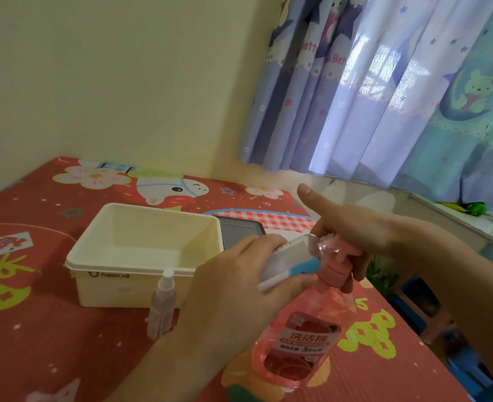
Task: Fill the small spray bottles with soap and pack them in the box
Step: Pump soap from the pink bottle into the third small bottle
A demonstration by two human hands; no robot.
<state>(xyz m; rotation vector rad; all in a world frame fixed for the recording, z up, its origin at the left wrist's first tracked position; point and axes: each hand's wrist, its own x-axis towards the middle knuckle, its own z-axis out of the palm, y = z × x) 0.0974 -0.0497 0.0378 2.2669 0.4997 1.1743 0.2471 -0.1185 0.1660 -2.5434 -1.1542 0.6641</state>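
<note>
Soap of a pink tint filled much of the tall clear plastic pump bottle (297, 338) with the red label, which stood on the red cartoon-print mat (36, 343) at the near right. The right hand (352, 227) curled its fingers around the pink pump head, thumb sticking up toward the far side. The left hand (239, 288) grasped a small clear spray bottle (285, 259) with a blue band, held on its side with its mouth just beside the pump's spout; whether any soap was inside it could not be told. A second small clear spray bottle (162, 303) with a white capped top stood upright on the mat, just in front of the cream rectangular plastic box (100, 256) and to the left of the left wrist; it looked empty. The box sat open toward the far left, and no bottles showed inside it. A dark flat tray-like lid (240, 230) lay touching the box's right side. Purple and teal cartoon curtains (384, 91) hung at the far right.
</note>
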